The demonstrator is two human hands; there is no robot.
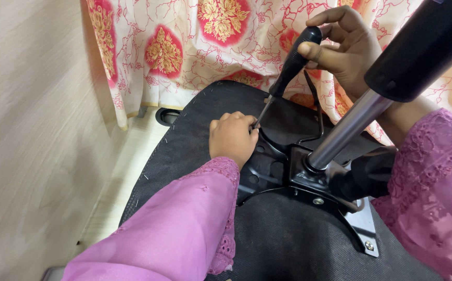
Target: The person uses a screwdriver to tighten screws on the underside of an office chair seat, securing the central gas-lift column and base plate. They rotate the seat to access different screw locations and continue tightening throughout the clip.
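A person in pink lace-trimmed sleeves (184, 229) works a screwdriver (287, 73) into the underside of an overturned office chair. The tool, with a black ribbed handle and thin steel shaft, slants from one o'clock down to the picture's centre, its tip meeting the black metal mounting plate (273, 166). The right hand (343, 47), at one o'clock, wraps tight around the handle's rounded end. The left hand (232, 138), at centre, pinches the shaft near its tip, fingers curled closed against the plate. A chrome gas-lift column (348, 127) rises from the plate toward two o'clock, into a black sleeve (423, 47). The dark fabric seat bottom (283, 244) fills six o'clock. A red-and-gold floral curtain (184, 41) hangs at twelve o'clock; a beige wall panel (33, 130) stands at nine o'clock.
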